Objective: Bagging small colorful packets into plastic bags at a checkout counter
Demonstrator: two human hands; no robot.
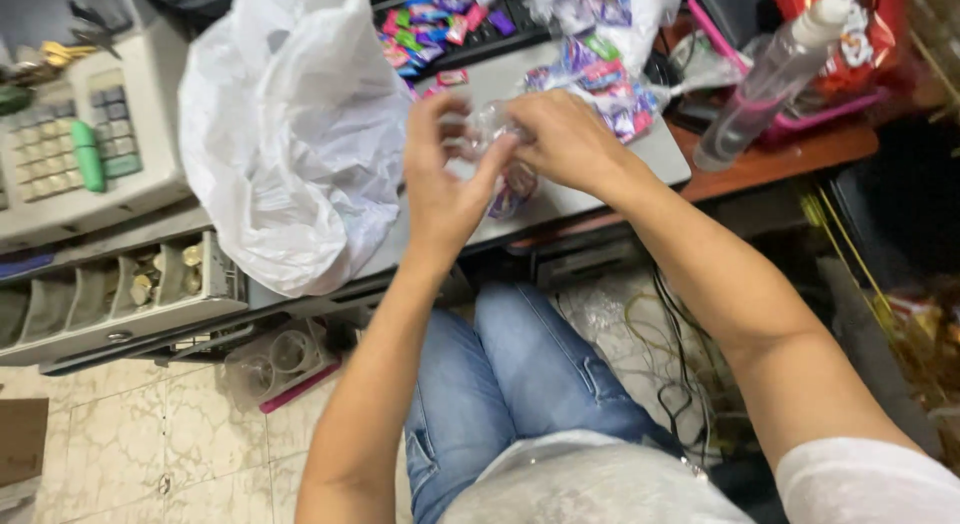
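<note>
My left hand (443,184) and my right hand (563,139) meet over the grey counter (665,154), both gripping a small clear plastic bag (490,124) between their fingertips. Purple and coloured candy shows in the bag's hanging end (512,189) below the hands. Behind the hands lies a scatter of wrapped candies (430,29) in pink, blue and purple, and a clear bag of more candies (605,79) sits just right of my right hand.
A large white plastic bag (290,134) bulges at the left of the hands. A cash register (70,134) stands far left with its coin drawer (120,294) open. A clear spray bottle (765,84) lies at right. Cables (680,364) trail on the floor beside my jeans.
</note>
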